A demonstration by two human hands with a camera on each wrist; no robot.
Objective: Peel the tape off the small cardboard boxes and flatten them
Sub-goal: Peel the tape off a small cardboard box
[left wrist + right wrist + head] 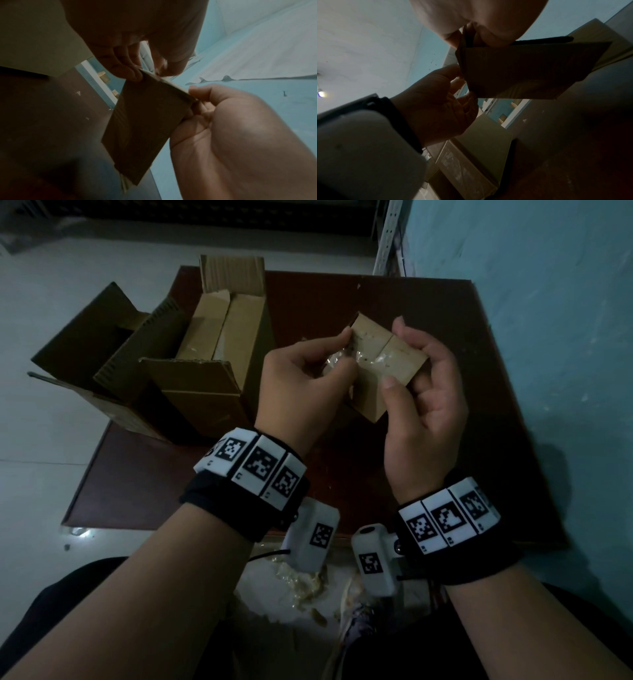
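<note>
I hold a small brown cardboard box (383,361) with both hands above the dark red-brown table (445,313). My right hand (394,354) grips its right side, thumb on the near top edge and fingers round the far side. My left hand (347,350) pinches a crumpled strip of clear tape (334,361) at the left of the box's top, where the two flaps meet in a seam. In the left wrist view the left fingers (130,71) sit at the upper corner of the box (145,119). The right wrist view shows the dark underside of the box (522,67).
A larger open cardboard box (212,350) stands on the table's left, with another open box (102,347) beside it hanging past the edge. A blue wall (548,337) runs along the right. Crumpled tape scraps (301,580) lie on the floor near my lap.
</note>
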